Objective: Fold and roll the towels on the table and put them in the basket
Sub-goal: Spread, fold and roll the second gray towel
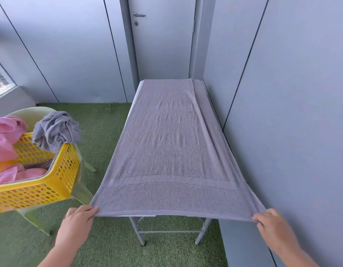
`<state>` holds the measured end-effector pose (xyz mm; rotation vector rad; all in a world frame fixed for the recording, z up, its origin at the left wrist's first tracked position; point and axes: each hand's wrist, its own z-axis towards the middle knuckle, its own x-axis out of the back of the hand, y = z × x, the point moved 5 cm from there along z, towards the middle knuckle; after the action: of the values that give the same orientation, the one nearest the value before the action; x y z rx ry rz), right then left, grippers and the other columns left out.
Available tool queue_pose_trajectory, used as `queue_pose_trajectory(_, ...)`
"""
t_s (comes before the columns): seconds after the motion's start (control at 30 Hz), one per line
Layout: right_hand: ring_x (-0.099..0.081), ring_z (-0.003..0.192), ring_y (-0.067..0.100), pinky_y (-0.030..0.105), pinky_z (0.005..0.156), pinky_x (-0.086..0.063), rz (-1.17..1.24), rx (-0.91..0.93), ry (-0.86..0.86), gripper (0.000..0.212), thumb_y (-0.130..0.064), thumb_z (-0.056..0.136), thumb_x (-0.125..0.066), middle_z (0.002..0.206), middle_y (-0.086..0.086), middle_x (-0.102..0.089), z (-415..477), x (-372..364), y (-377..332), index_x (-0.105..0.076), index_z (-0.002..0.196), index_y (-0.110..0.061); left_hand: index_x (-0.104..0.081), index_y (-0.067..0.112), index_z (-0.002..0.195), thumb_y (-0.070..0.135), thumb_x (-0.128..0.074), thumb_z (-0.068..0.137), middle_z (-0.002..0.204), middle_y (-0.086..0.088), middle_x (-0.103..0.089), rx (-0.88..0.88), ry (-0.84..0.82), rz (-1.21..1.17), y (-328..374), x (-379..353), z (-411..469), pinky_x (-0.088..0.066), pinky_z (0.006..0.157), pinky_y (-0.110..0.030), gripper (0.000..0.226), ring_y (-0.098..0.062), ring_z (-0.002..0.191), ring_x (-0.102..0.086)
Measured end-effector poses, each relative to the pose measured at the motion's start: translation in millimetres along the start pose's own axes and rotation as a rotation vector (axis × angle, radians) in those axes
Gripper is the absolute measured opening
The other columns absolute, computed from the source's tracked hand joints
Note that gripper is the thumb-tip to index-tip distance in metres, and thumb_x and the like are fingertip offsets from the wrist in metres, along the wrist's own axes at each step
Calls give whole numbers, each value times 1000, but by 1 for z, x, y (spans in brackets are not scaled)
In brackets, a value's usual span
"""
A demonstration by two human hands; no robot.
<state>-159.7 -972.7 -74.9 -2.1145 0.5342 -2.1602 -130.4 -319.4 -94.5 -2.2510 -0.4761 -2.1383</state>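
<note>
Grey towel [172, 147] flat along table [137, 229], frame centre; tabletop hidden beneath, only legs visible. My left hand [77, 222] pinches lower-left corner, my right hand [272, 225] lower-right corner; fingers beneath hem hidden. Yellow basket [51, 187] cut off at left edge.

Of ourselves we see only two hands and two forearms, all at the near end of the towel [172, 141]. Our left hand [78, 220] shows by the towel's near left corner, our right hand [270, 225] by its near right corner. Both hands are bare, and each forearm is bare from the wrist to where it leaves our view, below the towel's near hem. The left forearm's outline is a little blurred.
</note>
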Motion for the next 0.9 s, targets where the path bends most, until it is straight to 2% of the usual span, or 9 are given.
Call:
queue_pose_trajectory(0.13, -55, 86, 9, 26, 69, -51, -114, 154, -9, 40, 0, 55, -87, 81, -26, -66, 5, -21, 8, -76, 77, -32, -64, 33, 134, 20, -56, 98, 135, 18, -59, 23, -33, 34, 4, -12, -13, -47, 92, -36, 40, -20, 109, -46)
queue_pose_trajectory(0.27, -59, 81, 15, 30, 61, -54, -139, 200, -107, 32, -18, 48, -89, 79, -21, -65, 2, -27, -2, -75, 72, -33, -55, 40, 140, 27, -45, 100, 144, 19, -51, 104, -130, 20, 17, -20, -15, -47, 92, -37, 43, -17, 124, -42)
queue_pose_trajectory(0.37, -51, 92, 11, 30, 66, -52, -40, 216, -92, 27, -22, 58, -86, 89, -18, -63, 12, -22, -39, -73, 79, -31, -64, 33, 131, 25, -58, 93, 136, 11, -57, 163, 38, -73, 43, -4, -8, -45, 94, -45, 40, -21, 126, -42)
queue_pose_trajectory(0.47, -51, 116, 14, 30, 91, -47, -25, 257, -139, 33, -30, 78, -75, 119, -13, -59, 43, -26, -113, -69, 110, -29, -52, 33, 140, 30, -57, 93, 151, 10, -44, -88, 41, -52, 122, 6, 17, -38, 110, -47, 48, -19, 139, -35)
queue_pose_trajectory(0.53, -29, 142, 16, 36, 112, -35, -31, 293, -280, 54, -38, 91, -58, 153, -10, -34, 58, -38, -172, -46, 143, -30, -30, 39, 153, 35, -45, 100, 163, 16, -18, -307, -122, -19, 187, -6, 29, -16, 123, -44, 55, -14, 151, -15)
queue_pose_trajectory(0.6, -5, 151, 17, 43, 119, -21, -80, 360, -420, 69, -43, 95, -51, 162, -12, -6, 69, -56, -226, -20, 155, -32, -12, 42, 157, 41, -40, 103, 164, 19, 1, -463, -254, 33, 238, -20, 42, 2, 123, -42, 61, -13, 154, 3)
queue_pose_trajectory(0.67, 5, 151, 18, 46, 120, -11, -155, 445, -495, 76, -48, 95, -50, 163, -10, 8, 74, -72, -261, -10, 156, -31, -7, 41, 157, 47, -40, 103, 166, 15, 4, -556, -333, 82, 260, -35, 51, 3, 125, -44, 64, -15, 154, 8)
queue_pose_trajectory(0.77, 10, 151, 16, 45, 120, -6, -232, 443, -535, 76, -53, 95, -44, 163, -11, 15, 82, -87, -255, -3, 157, -35, -7, 41, 158, 59, -35, 100, 168, 11, 0, -612, -332, 158, 226, -55, 74, 0, 125, -43, 67, -14, 153, 10)
queue_pose_trajectory(0.9, 5, 151, 14, 41, 120, -12, -261, 240, -386, 71, -66, 94, -31, 159, -14, 17, 86, -77, -168, -3, 154, -44, -25, 44, 155, 73, -34, 93, 161, 9, -32, -580, -320, 309, 118, -50, 105, -7, 117, -39, 70, -15, 147, -22)
